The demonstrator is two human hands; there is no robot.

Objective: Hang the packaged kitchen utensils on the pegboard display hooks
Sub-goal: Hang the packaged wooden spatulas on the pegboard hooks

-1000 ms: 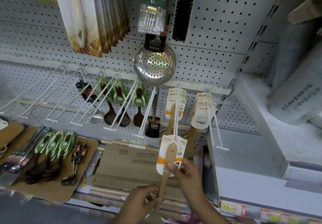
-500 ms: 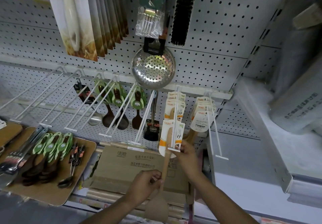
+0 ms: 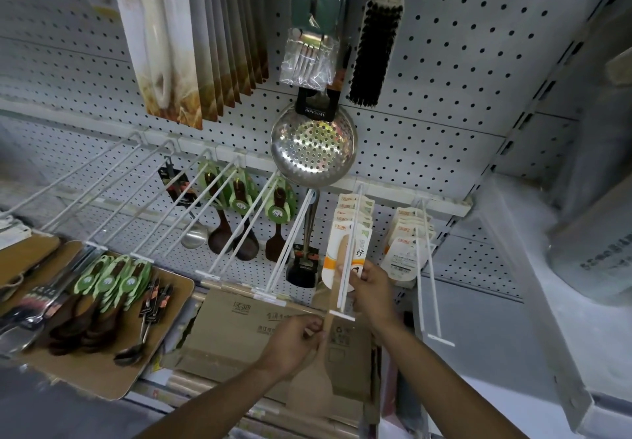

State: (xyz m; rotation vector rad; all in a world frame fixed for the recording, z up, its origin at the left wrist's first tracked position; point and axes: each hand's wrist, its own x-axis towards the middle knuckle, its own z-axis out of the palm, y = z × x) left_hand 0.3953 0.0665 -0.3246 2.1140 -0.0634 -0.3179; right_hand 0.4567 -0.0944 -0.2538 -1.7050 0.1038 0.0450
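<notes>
Wooden spatula [image 3: 329, 332] on white-orange card, threaded on the hook [image 3: 346, 269].
We see right hand [image 3: 371, 284] pinching the card, left hand [image 3: 294, 344] gripping the handle — blade seemingly blurs into cardboard below.

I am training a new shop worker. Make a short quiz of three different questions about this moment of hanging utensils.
1. True or false: the right hand holds the card of the wooden spatula that is on the hook.
2. What does the left hand pinch? A) the spatula's handle B) the steel skimmer C) a fork
3. Fill in: the green-carded spoons waiting at the left lie on a ____ tray.

Key: 1 true; 2 A; 3 brown.
</notes>
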